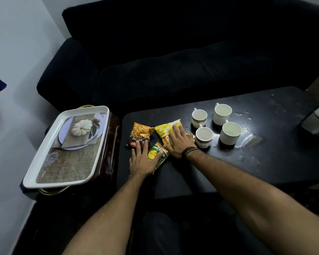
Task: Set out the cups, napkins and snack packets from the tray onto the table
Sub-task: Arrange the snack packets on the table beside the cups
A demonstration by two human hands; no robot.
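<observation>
Several snack packets lie on the black table (265, 162): a brown and orange mixture packet (141, 133), a yellow packet (162, 133) and a green and yellow packet (155, 153). My left hand (141, 161) rests flat with fingers spread over the green packet and the lower edge of the brown one. My right hand (180, 142) lies flat, fingers spread, on the yellow packet. Several white cups (222, 114) stand in a cluster to the right of the packets. The white tray (66, 146), with a pumpkin picture, sits to the left and holds nothing. No napkins are visible.
A dark sofa (173, 61) runs along the far side of the table. The tray rests on a brown stool (110, 144) beside a pale wall (17, 52). A grey object (317, 118) stands at the table's right edge. Wet patches shine near the cups.
</observation>
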